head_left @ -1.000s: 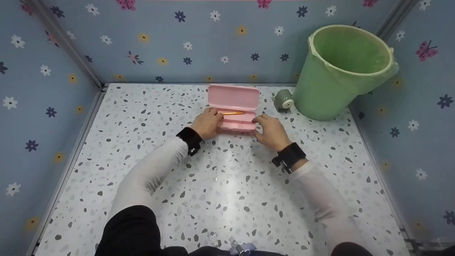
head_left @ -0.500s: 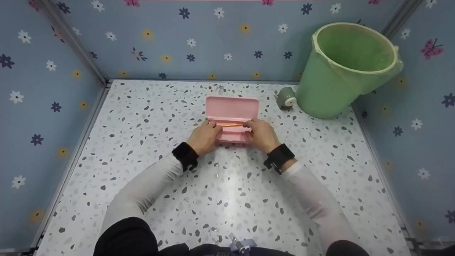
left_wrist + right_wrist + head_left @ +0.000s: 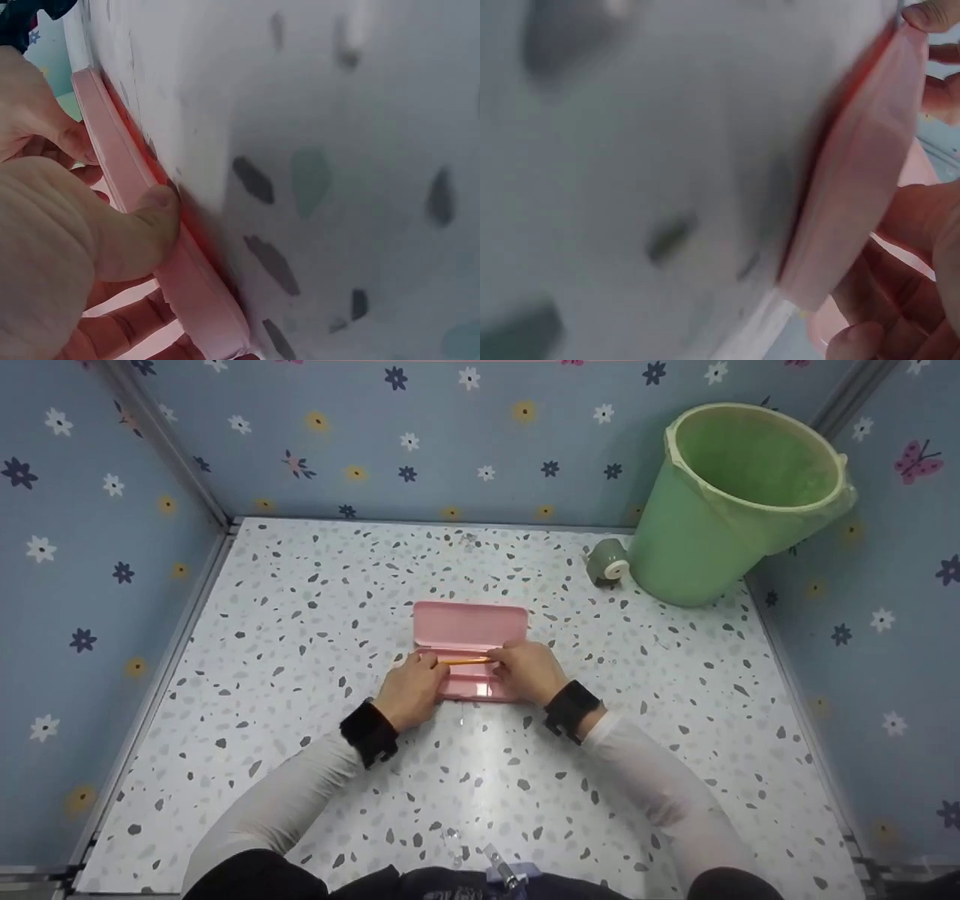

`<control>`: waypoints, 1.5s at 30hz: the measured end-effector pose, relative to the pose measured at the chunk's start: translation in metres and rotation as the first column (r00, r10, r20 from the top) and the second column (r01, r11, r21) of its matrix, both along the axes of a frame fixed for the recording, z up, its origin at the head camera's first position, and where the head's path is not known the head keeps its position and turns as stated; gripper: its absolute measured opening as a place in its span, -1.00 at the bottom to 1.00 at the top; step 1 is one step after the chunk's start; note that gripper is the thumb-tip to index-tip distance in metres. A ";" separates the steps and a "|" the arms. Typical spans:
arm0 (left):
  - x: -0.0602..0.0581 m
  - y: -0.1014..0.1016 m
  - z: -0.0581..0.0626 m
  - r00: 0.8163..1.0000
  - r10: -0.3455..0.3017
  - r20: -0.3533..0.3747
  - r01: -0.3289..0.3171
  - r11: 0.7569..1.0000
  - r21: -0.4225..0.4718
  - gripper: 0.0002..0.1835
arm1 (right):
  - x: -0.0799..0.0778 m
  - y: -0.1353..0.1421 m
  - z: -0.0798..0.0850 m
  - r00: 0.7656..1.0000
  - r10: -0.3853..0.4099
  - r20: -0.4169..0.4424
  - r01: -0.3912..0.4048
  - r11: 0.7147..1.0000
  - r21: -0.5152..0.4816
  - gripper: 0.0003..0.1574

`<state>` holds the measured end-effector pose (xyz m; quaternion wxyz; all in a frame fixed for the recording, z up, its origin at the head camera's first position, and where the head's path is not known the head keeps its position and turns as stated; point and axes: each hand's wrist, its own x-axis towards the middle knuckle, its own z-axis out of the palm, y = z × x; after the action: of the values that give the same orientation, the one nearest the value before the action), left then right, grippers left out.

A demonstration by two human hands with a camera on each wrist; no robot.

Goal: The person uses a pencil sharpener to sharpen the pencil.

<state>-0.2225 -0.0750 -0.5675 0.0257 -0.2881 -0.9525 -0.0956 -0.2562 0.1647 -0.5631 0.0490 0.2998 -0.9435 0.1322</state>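
Observation:
An open pink pencil case [image 3: 471, 688] lies on the table with its lid [image 3: 471, 624] tilted back on the far side. Inside it is a thin orange pencil [image 3: 466, 661]. My left hand [image 3: 409, 691] grips the case's left end, its thumb against the front wall in the left wrist view. My right hand [image 3: 531, 671] is over the case's right end, with curled fingers pinching the pencil's right end. The fingertips partly hide that end. In the right wrist view, the right thumb and fingers are above the case's rim.
A tall green bin [image 3: 705, 540] with a clear liner stands at the back right. Beside its base sits a small grey-green object [image 3: 607, 562] with a pale round end. Patterned blue walls [image 3: 450, 442] enclose the speckled white tabletop [image 3: 315, 577].
The pencil case has come nearer to me and slightly left, with my left hand on its end. My right hand has moved from the case's right edge inward to the pencil.

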 end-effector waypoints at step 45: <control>-0.006 0.041 0.052 0.967 -0.042 -0.250 0.047 0.999 0.015 -0.78 | 0.017 -0.003 0.047 0.999 0.047 -0.023 -0.046 0.997 0.062 -0.88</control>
<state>-0.2287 -0.0343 -0.5158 0.1462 -0.3188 -0.9339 -0.0692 -0.2397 0.1619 -0.5163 0.0481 0.3246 -0.9392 0.1008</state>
